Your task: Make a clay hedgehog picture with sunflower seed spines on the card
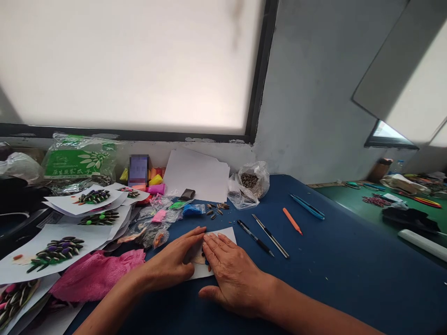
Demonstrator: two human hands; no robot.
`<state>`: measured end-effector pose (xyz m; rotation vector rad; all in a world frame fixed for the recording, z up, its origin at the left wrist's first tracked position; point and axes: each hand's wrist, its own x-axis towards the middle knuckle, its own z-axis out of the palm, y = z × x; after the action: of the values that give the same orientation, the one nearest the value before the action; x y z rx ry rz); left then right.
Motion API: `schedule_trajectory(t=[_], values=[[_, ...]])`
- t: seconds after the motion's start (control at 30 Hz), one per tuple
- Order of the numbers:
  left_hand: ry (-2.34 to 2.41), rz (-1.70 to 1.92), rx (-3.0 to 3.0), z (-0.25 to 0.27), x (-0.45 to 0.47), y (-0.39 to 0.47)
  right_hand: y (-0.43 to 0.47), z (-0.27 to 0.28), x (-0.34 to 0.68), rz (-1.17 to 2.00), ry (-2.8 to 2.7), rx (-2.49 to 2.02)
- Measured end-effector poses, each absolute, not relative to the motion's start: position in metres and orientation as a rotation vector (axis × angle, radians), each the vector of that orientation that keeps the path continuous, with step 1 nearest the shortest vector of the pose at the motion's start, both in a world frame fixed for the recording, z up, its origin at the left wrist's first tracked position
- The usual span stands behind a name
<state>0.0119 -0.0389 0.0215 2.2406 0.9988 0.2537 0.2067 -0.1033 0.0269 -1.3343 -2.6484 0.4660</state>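
Observation:
A small white sheet of paper [229, 234] lies on the blue table, mostly covered by both hands. My right hand [233, 274] rests flat over its right part, fingers stretched out and thumb apart. My left hand [173, 261] lies along the left edge with fingers extended, its fingertips close to the right hand's. Between them shows a pale tan patch [199, 259] with small dark and orange bits; what is under the right palm is hidden. Just beyond the paper are several loose sunflower seeds [216, 210].
Right of the paper lie a black pen [255, 238], a silver-black pen [270, 236], an orange stick [292, 221] and blue tweezers [307, 206]. Seed-decorated papers [94, 232], a pink cloth [101, 274] and clay packets [160, 216] crowd the left. Behind stand a seed bag [249, 180] and blank sheets [197, 174].

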Motion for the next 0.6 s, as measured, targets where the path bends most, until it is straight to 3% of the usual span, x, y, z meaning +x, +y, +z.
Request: schedule_trajectory(t=[0.3,0.6], values=[[0.964,0.321,2.297,0.011,0.01,-0.035,-0.1,0.016,0.209,0.331,-2.649,-1.271],[0.974,0.326,2.336,0.01,0.008,-0.033,-0.075,0.04,0.236,-0.111,-2.318,-1.48]])
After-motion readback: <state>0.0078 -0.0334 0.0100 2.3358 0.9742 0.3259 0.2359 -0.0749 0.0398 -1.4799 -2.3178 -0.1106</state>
